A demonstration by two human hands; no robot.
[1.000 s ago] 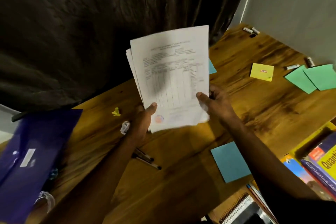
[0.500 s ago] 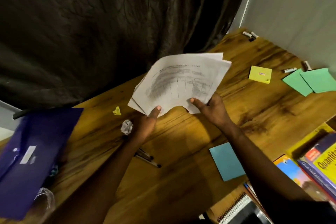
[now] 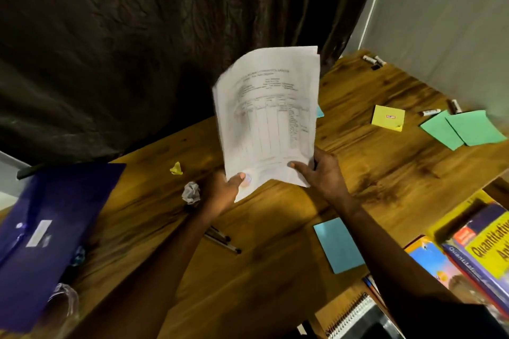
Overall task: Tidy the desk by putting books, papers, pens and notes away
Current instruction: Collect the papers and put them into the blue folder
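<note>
A stack of white printed papers (image 3: 268, 118) stands nearly upright above the wooden desk (image 3: 275, 270), held by both hands. My left hand (image 3: 224, 192) pinches its lower left corner with the thumb on the front. My right hand (image 3: 321, 173) grips the lower right edge. A blue note (image 3: 338, 248) lies near my right forearm. Two green notes (image 3: 462, 129) and a yellow note pad (image 3: 388, 118) lie at the right. Two pens (image 3: 223, 242) lie under my left forearm.
A purple folder (image 3: 46, 234) lies at the left edge. A crumpled white paper ball (image 3: 191, 192) and a yellow scrap (image 3: 176, 168) sit left of my hands. Books (image 3: 484, 250) and a spiral notebook (image 3: 352, 316) are at the lower right. Markers (image 3: 373, 60) lie by the far wall.
The paper stack was tipped back flat and fanned half a second ago; now both hands have raised it upright again with the sheets squared together.
</note>
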